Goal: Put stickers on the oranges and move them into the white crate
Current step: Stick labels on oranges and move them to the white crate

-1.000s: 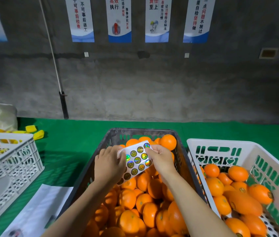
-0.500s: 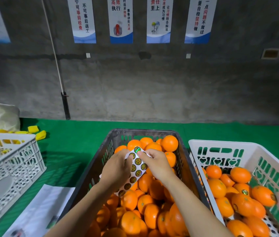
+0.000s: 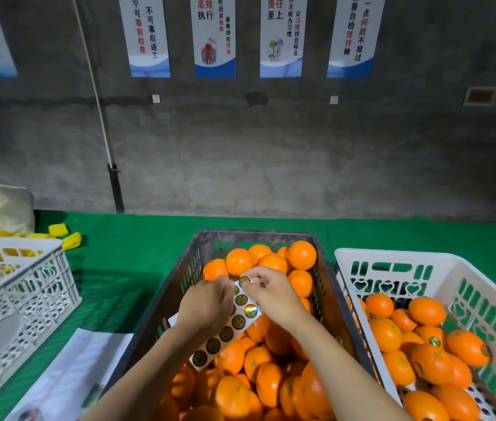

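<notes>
Head view has my left hand (image 3: 207,305) gripping the sticker sheet (image 3: 234,320) over the dark crate (image 3: 179,281) of unlabelled oranges (image 3: 239,261), while my right hand (image 3: 271,291) has its fingers (image 3: 248,286) curled together, pinching at the top sticker (image 3: 244,281) on the sheet. As I judge it, the step in hand is peeling that one sticker. To do it well I would keep the sheet taut with the left, lift the sticker from its edge rather than its middle, and keep its sticky side off my skin. Then I'd press it flat on a smooth part of a near orange. The white crate (image 3: 392,258) sits just beside on the right, on the green tabletop (image 3: 137,253), already holding stickered oranges (image 3: 428,344)
</notes>
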The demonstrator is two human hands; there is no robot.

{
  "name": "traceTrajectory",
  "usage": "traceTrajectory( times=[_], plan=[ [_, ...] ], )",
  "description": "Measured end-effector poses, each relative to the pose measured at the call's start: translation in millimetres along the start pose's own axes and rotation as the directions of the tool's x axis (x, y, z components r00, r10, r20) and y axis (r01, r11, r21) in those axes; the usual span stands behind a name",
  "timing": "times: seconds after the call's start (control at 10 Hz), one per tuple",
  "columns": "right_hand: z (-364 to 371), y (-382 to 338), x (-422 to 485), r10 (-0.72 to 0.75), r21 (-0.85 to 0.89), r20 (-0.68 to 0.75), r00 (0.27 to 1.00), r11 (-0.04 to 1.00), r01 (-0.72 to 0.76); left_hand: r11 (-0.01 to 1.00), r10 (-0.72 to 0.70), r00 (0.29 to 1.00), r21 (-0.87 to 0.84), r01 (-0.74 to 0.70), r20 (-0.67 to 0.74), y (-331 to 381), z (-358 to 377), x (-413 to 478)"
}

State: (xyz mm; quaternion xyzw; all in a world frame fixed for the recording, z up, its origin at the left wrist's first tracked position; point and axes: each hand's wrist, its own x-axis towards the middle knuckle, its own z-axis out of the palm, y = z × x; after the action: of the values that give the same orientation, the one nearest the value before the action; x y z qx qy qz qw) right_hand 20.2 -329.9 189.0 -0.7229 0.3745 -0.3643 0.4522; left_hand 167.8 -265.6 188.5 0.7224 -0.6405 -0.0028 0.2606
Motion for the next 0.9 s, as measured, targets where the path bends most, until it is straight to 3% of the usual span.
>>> traceTrajectory(
  times=[0.2, 0.3, 0.4, 0.5, 0.6, 0.7, 0.9],
  plan=[
    [2, 2, 0, -0.132, -0.211, -0.003, 0.991, 0.969, 0.128, 0.987, -0.152, 0.985, 0.072, 0.146, 0.086, -5, -1, 3],
    [3, 2, 0, -0.152, -0.167, -0.005, 0.988, 0.975, 0.149, 0.976, -0.206, 0.972, 0.098, 0.195, 0.114, -5, 2, 5],
    [1, -7, 1, -0.071, 0.078, -0.09, 0.993, 0.994, 0.078, 0.961, -0.253, 0.959, 0.148, 0.235, 0.124, -4, 1, 4],
    [-11, -9, 5, 0.186, 0.438, -0.252, 0.95, 0.897, -0.059, 0.952, -0.278, 0.955, 0.163, 0.259, 0.102, -6, 2, 4],
    [-20, -1, 7, 0.398, 0.74, -0.15, 0.905, 0.652, -0.164, 0.947, -0.296, 0.949, 0.158, 0.278, 0.104, -5, 2, 4],
    [-20, 7, 14, 0.436, 0.805, -0.066, 0.897, 0.555, -0.21, 0.947, -0.313, 0.942, 0.12, 0.299, 0.121, -5, 3, 1],
    [-11, 10, 33, 0.396, 0.624, 0.017, 0.918, 0.714, -0.319, 0.956, -0.28, 0.954, 0.121, 0.267, 0.107, -7, 1, -1]
  ],
)
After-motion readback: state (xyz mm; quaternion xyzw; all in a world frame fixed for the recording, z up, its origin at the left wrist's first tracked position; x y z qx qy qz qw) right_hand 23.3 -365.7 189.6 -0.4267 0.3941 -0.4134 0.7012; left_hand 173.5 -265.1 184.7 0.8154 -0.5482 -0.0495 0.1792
